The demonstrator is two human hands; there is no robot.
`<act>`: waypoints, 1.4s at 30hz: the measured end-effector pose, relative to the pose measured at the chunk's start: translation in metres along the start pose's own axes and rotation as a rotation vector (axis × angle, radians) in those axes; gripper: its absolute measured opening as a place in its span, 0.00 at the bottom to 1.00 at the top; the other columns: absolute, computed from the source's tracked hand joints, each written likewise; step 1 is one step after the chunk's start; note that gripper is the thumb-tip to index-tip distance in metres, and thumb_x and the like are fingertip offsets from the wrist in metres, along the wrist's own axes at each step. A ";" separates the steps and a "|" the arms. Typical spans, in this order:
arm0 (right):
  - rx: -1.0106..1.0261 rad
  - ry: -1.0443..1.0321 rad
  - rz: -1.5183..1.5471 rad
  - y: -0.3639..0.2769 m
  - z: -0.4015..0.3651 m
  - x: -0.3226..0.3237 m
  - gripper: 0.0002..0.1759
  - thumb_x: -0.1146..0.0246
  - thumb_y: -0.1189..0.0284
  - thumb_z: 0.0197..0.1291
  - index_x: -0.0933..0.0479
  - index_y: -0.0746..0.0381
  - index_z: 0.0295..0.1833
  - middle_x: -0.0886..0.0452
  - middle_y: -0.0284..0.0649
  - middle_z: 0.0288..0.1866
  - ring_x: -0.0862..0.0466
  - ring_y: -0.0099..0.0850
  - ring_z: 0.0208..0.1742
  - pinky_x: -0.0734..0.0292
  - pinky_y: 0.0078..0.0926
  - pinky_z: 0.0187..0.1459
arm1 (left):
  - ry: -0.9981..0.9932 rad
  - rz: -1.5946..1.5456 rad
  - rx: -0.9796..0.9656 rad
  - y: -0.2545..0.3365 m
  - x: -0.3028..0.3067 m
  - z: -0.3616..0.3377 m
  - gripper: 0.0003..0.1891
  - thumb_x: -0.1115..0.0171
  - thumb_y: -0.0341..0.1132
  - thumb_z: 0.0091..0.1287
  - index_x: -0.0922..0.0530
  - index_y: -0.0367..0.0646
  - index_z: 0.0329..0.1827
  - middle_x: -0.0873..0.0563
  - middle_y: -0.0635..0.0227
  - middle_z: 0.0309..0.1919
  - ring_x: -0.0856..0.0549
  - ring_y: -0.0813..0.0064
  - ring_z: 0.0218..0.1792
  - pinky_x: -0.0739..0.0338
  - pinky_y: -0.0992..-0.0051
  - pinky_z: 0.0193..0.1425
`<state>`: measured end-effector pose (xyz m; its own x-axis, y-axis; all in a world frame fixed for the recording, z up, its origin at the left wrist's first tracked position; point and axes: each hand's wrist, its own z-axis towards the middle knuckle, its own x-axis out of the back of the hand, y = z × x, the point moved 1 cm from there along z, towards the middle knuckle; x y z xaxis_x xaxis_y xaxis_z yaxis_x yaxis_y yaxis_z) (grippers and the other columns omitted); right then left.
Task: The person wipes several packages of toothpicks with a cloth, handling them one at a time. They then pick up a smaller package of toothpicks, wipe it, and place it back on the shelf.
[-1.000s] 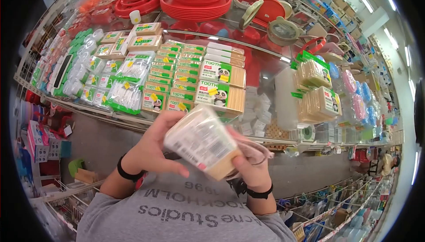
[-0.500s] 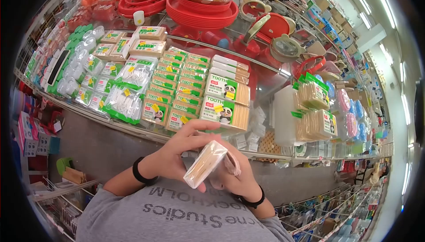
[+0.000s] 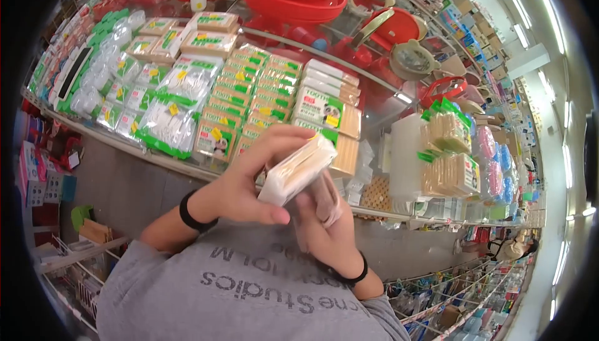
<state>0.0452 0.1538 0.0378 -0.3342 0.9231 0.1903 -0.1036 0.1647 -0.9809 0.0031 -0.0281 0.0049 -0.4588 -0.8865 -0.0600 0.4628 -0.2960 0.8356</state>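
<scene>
My left hand [image 3: 240,175] grips a film-wrapped pack of toothpicks [image 3: 299,169] between thumb and fingers, its long side turned up. Just right of it, my right hand [image 3: 327,235] is closed around a crumpled pinkish-brown thing [image 3: 327,200] whose kind I cannot make out. The pack overlaps this thing, hiding part of it and some fingertips. Behind my hands, stacked toothpick packs [image 3: 324,107] with green panda labels lie on the glass counter. Smaller toothpick packs [image 3: 218,119] stand in rows to their left.
Bags of white picks [image 3: 165,126] lie left on the counter. Red plastic basins [image 3: 293,1] are stacked at the back. Bagged wooden sticks [image 3: 449,172] stand at the right. The counter's front edge [image 3: 137,154] runs before me; wire racks [image 3: 430,285] stand behind me at lower right.
Both hands have come up a little closer to the counter. The toothpick pack has risen and tilted flatter, now covering part of the front panda pack. The view has shifted slightly.
</scene>
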 end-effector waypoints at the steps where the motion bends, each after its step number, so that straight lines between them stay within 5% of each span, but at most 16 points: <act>1: 0.114 0.037 0.010 0.000 0.004 -0.004 0.23 0.45 0.76 0.72 0.33 0.71 0.69 0.24 0.44 0.63 0.25 0.29 0.64 0.32 0.26 0.64 | -0.005 -0.047 0.008 0.000 0.002 0.001 0.50 0.22 0.55 0.55 0.38 0.38 0.74 0.32 0.57 0.70 0.31 0.65 0.70 0.37 0.63 0.73; 4: 0.094 -0.035 -0.032 0.003 0.007 0.000 0.29 0.44 0.76 0.72 0.41 0.71 0.75 0.26 0.49 0.68 0.27 0.30 0.68 0.33 0.26 0.65 | 0.027 -0.180 0.046 -0.005 -0.004 -0.006 0.50 0.22 0.54 0.55 0.39 0.38 0.74 0.31 0.60 0.67 0.30 0.68 0.69 0.35 0.65 0.71; 5: 0.051 0.045 0.083 0.000 0.005 -0.005 0.23 0.44 0.75 0.72 0.33 0.73 0.69 0.26 0.45 0.66 0.27 0.29 0.66 0.33 0.27 0.65 | 0.033 -0.204 0.066 -0.007 -0.003 -0.009 0.51 0.23 0.55 0.55 0.40 0.38 0.75 0.31 0.60 0.67 0.30 0.69 0.69 0.35 0.65 0.71; 13: 0.132 0.067 -0.170 -0.002 0.001 -0.017 0.28 0.45 0.74 0.72 0.38 0.73 0.73 0.24 0.51 0.65 0.24 0.28 0.64 0.31 0.22 0.62 | 0.075 -0.478 0.261 -0.003 0.006 -0.019 0.52 0.27 0.58 0.59 0.45 0.38 0.77 0.29 0.61 0.68 0.29 0.69 0.69 0.35 0.66 0.71; 16: -0.060 0.079 -0.047 -0.002 -0.001 -0.022 0.27 0.46 0.74 0.72 0.37 0.73 0.73 0.28 0.56 0.70 0.24 0.36 0.67 0.31 0.25 0.63 | 0.094 -0.476 0.227 -0.008 0.013 -0.019 0.50 0.30 0.59 0.62 0.46 0.38 0.77 0.29 0.61 0.68 0.29 0.70 0.69 0.34 0.66 0.70; 18: 0.170 0.047 -0.362 0.002 0.000 -0.024 0.26 0.47 0.75 0.71 0.37 0.72 0.73 0.34 0.60 0.74 0.28 0.44 0.73 0.32 0.28 0.66 | 0.095 -0.532 0.220 -0.013 0.020 -0.023 0.45 0.36 0.56 0.69 0.46 0.38 0.78 0.29 0.61 0.69 0.29 0.71 0.69 0.33 0.67 0.70; 21: 0.163 -0.033 -0.344 0.008 0.002 -0.025 0.26 0.48 0.77 0.71 0.37 0.72 0.73 0.39 0.63 0.76 0.35 0.48 0.76 0.34 0.31 0.68 | 0.149 -0.560 0.307 -0.022 0.035 -0.026 0.38 0.45 0.50 0.75 0.49 0.39 0.79 0.30 0.61 0.69 0.30 0.72 0.69 0.32 0.67 0.69; 27: 0.201 -0.065 -0.385 0.005 0.008 -0.026 0.27 0.48 0.79 0.70 0.37 0.71 0.73 0.39 0.63 0.75 0.33 0.49 0.75 0.31 0.32 0.66 | 0.252 -0.466 0.027 -0.012 0.030 -0.008 0.31 0.55 0.39 0.79 0.52 0.38 0.79 0.32 0.60 0.70 0.29 0.73 0.68 0.32 0.67 0.69; 34: 0.086 -0.058 -0.299 -0.013 0.019 -0.031 0.27 0.47 0.79 0.70 0.38 0.71 0.74 0.40 0.63 0.76 0.27 0.43 0.72 0.27 0.26 0.59 | 0.217 -0.447 0.090 -0.014 0.032 -0.021 0.29 0.57 0.36 0.77 0.50 0.37 0.78 0.32 0.58 0.69 0.31 0.71 0.69 0.35 0.66 0.72; 36: -0.127 -0.055 -0.274 -0.019 0.023 -0.029 0.27 0.48 0.76 0.72 0.39 0.72 0.74 0.42 0.63 0.77 0.28 0.40 0.72 0.30 0.26 0.63 | 0.157 -0.491 0.071 -0.014 0.027 -0.023 0.29 0.58 0.36 0.75 0.49 0.37 0.78 0.30 0.58 0.68 0.31 0.71 0.68 0.36 0.67 0.72; 42: 0.148 0.187 0.041 0.000 0.026 -0.040 0.31 0.43 0.75 0.70 0.42 0.76 0.74 0.38 0.52 0.77 0.35 0.36 0.75 0.43 0.36 0.74 | 0.215 -0.459 0.207 -0.013 0.023 -0.034 0.28 0.59 0.36 0.76 0.47 0.36 0.77 0.30 0.58 0.68 0.30 0.71 0.68 0.36 0.68 0.72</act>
<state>0.0343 0.1084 0.0315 -0.1631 0.9786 0.1257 -0.2343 0.0854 -0.9684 0.0125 -0.0570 -0.0260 -0.4034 -0.7420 -0.5354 0.0831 -0.6124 0.7862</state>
